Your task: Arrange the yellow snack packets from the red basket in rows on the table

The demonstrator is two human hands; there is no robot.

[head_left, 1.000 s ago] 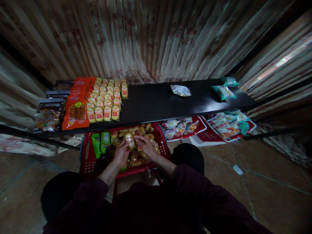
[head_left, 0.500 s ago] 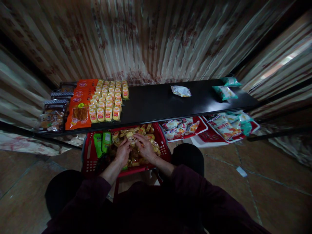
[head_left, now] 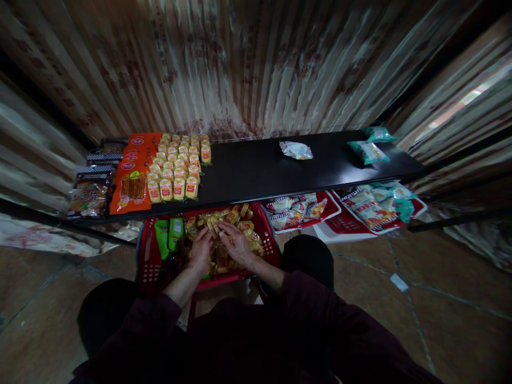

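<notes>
A small clear-wrapped snack pack (head_left: 214,228), seemingly of yellowish biscuits, is between the fingertips of both my hands. My left hand (head_left: 201,252) grips its left side with curled fingers. On the other side, the fingers of my right hand (head_left: 236,245) close in on it. Both hands are over a red basket (head_left: 272,240) full of similar packs (head_left: 224,261). Green packets (head_left: 168,236) lie at the basket's left end. Rows of yellow wrapped snacks (head_left: 174,170) stand on the black shelf (head_left: 244,170) above.
Orange packets (head_left: 132,186) and dark brown packets (head_left: 90,194) fill the shelf's left end. A white packet (head_left: 296,150) and teal packets (head_left: 368,152) lie farther right. Two red baskets of snack bags (head_left: 296,210) stand below the shelf. A striped curtain (head_left: 240,64) hangs behind.
The snack pack has turned between my fingers, from its broad face to a narrower side. Both hands remain over the basket; the view has shifted slightly.
</notes>
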